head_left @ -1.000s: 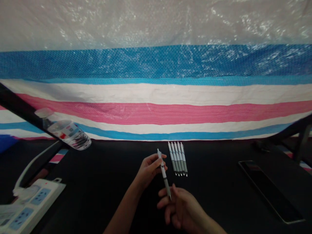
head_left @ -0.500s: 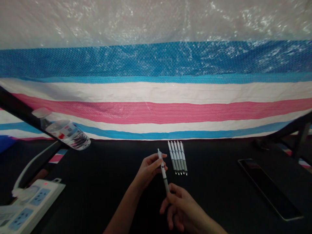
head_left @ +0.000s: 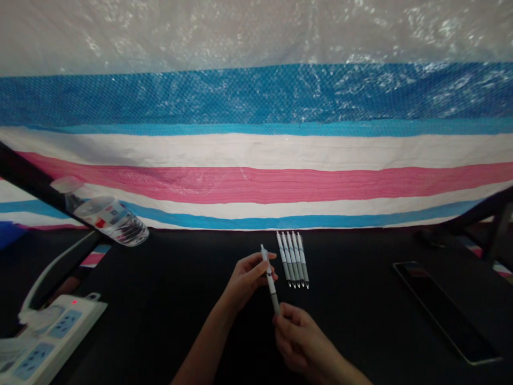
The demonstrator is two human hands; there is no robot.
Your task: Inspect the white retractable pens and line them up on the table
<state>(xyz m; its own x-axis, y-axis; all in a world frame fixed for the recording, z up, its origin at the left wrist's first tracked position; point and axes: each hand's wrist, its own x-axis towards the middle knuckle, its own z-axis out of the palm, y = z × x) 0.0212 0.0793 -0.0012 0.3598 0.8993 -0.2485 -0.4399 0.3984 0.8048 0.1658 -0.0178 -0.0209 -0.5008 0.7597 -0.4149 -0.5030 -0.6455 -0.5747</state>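
My left hand point(head_left: 248, 278) grips a white retractable pen with a grey lower barrel point(head_left: 269, 279) upright between thumb and fingers, near its upper half. My right hand point(head_left: 298, 337) sits below it, with the fingers closed at the pen's lower end, and the very tip is hard to make out against them. Just to the right, several matching pens point(head_left: 292, 260) lie side by side on the black tabletop point(head_left: 168, 299), tips toward me. Neither hand touches that row.
A tablet or phone point(head_left: 444, 313) lies face up on the right of the table. A power strip point(head_left: 52, 331) with a white cable point(head_left: 52, 267) sits at the front left. A water bottle point(head_left: 106, 216) rests on a black bar point(head_left: 32, 182) before a striped tarp point(head_left: 256, 184).
My right hand has moved up and to the right, its fingers closing around the pen's lower end. The left hand and the pen have barely moved, and the row of pens stays in place.
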